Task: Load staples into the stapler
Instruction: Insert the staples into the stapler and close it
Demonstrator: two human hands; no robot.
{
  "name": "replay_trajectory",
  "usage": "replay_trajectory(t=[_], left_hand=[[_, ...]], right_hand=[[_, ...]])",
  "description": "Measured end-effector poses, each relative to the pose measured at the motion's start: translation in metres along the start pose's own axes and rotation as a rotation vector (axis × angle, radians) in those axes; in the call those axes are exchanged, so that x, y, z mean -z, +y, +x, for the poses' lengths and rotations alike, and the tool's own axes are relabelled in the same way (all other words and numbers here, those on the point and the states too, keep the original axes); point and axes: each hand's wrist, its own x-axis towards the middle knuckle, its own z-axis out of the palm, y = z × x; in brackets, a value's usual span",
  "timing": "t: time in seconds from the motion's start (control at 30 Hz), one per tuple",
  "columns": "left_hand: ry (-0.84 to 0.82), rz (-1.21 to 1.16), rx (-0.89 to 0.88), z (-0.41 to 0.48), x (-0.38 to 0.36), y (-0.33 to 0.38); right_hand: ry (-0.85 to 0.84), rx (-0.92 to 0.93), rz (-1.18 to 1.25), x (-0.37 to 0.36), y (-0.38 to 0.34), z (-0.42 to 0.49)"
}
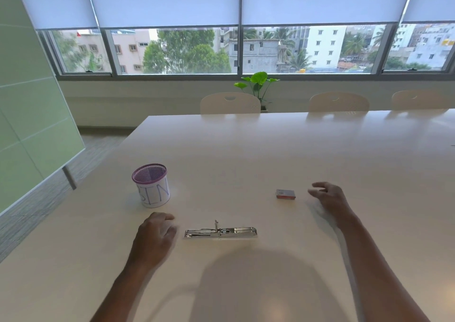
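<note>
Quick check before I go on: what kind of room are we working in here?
Likely an office meeting room: a long pale table with matching chairs along its far side, and a wide window with roller blinds facing city buildings.

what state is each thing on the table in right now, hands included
stapler: lying flat, opened out, held by no hand
staple box: closed as far as shows, flat on the table, untouched
mesh pen holder: upright, labelled BIN, looks empty
left hand: empty, beside the stapler's left end
right hand: empty, fingers open, just right of the staple box
</note>
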Motion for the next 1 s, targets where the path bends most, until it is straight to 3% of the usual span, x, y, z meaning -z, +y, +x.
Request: replay_trajectory(t=[0.1,0.23,0.37,0.5,0.63,0.83,1.0], left_hand=[[-0.131,-0.027,-0.099,-0.001,-0.001,0.003],[-0.238,0.088,-0.174,-0.002,-0.006,-0.005],[-0.239,0.132,-0.215,-0.004,-0.007,-0.003],[-0.217,0.087,-0.222,-0.003,-0.007,-0.006],[-0.200,0.014,-0.238,-0.003,-0.008,-0.008],[-0.184,0.097,-0.274,-0.002,-0.012,-0.009],[-0.161,0.120,-0.272,-0.003,-0.015,-0.006]], right_hand=[[0.029,-0.147,0.184,0.015,-0.006,-0.012],[-0.149,-0.061,0.304,0.019,-0.028,-0.048],[-0.317,0.045,0.316,-0.004,-0.047,-0.091],[-0.438,0.039,0.249,-0.034,-0.057,-0.125],[-0.472,0.023,0.253,-0.052,-0.067,-0.141],[-0.583,0.036,0.310,-0.071,-0.073,-0.160],[-0.581,0.045,0.286,-0.072,-0.075,-0.162]])
